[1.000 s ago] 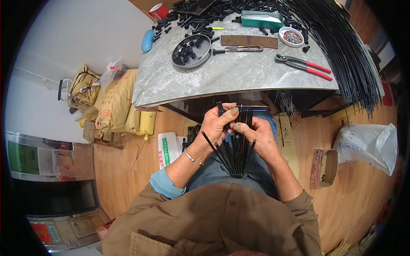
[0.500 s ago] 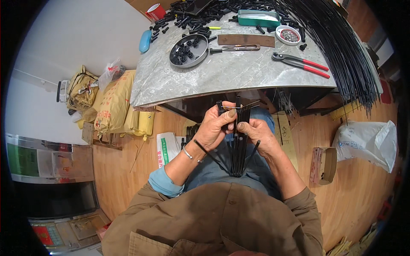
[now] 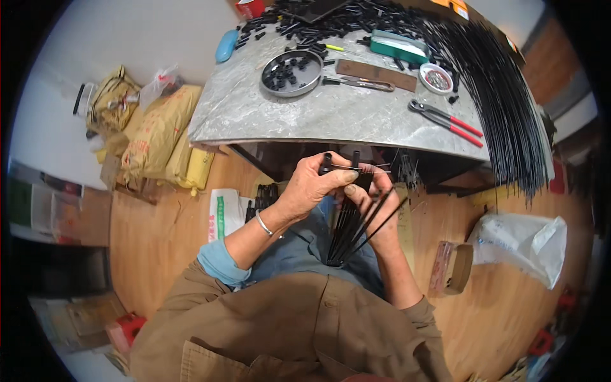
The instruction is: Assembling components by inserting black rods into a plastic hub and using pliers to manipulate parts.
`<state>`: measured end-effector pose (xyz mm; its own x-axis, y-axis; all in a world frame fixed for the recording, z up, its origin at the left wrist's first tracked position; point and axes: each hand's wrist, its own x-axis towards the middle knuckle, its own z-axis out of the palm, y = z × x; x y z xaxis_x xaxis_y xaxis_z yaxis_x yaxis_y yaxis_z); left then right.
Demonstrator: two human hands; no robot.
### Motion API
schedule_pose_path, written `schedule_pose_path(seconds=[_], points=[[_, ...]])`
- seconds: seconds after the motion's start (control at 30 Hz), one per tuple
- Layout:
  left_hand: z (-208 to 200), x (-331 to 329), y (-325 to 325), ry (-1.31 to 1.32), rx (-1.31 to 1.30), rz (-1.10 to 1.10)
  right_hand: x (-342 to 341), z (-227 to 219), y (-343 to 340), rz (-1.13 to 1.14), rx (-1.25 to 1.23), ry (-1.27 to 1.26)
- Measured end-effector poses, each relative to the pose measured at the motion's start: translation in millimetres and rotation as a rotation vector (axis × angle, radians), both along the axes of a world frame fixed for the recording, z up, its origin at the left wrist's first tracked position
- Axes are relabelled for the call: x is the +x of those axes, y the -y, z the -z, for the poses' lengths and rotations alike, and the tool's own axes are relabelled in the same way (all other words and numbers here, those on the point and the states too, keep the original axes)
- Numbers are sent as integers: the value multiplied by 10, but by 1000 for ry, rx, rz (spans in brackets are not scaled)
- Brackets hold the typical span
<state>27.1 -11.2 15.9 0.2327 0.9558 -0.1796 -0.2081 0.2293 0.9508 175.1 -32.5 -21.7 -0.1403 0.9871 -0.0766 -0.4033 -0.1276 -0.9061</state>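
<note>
In front of my lap, a bundle of thin black rods (image 3: 344, 232) is gathered between my hands, its lower ends resting against my jeans. My left hand (image 3: 310, 190) is closed, its thumb pressed near the top of the bundle beside a short black tube (image 3: 327, 160). Another black tube (image 3: 356, 157) stands up just beyond that thumb. A thin wire (image 3: 375, 171) runs across the rod tops and sticks out to the right. My right hand (image 3: 380, 207) is closed round the right side of the bundle; some rods slant outward across its palm. Its fingertips are partly hidden.
The grey table (image 3: 229, 114) ahead carries a round pan (image 3: 291, 73) of black parts, red-handled pincers (image 3: 449, 122), scissors (image 3: 363, 83), a white dish (image 3: 436, 77) and a sheaf of long black rods (image 3: 509, 114). An open box (image 3: 450, 267) and a white bag (image 3: 522, 245) lie on the floor.
My right hand has shifted up and its fingers now curl behind the rod tops. Several rods now slant right across it. The wire lies straighter over the bundle. The whole view has turned slightly.
</note>
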Motion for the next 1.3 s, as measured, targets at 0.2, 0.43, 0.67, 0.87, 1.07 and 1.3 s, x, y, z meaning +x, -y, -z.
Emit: schedule_pose_path(seconds=[0.2, 0.43, 0.67, 0.87, 1.07, 1.3], points=[[0, -60, 6, 64, -51, 70, -90, -40, -19, -18, -2, -102], [152, -258, -216, 113, -23, -147, -85, 88, -34, -44, -37, -138], [80, -194, -603, 480, -49, 283, -185, 1, -64, -129, -66, -137], [214, -200, -622, 397, -23, 334, -211, -46, -48, -125, -100, -122], [275, -231, -654, 475, 13, 239, -244, -21, -90, -146, -106, -114], [572, -177, -653, 928, -42, -65, -277, -44, -79, -141, -108, -121]])
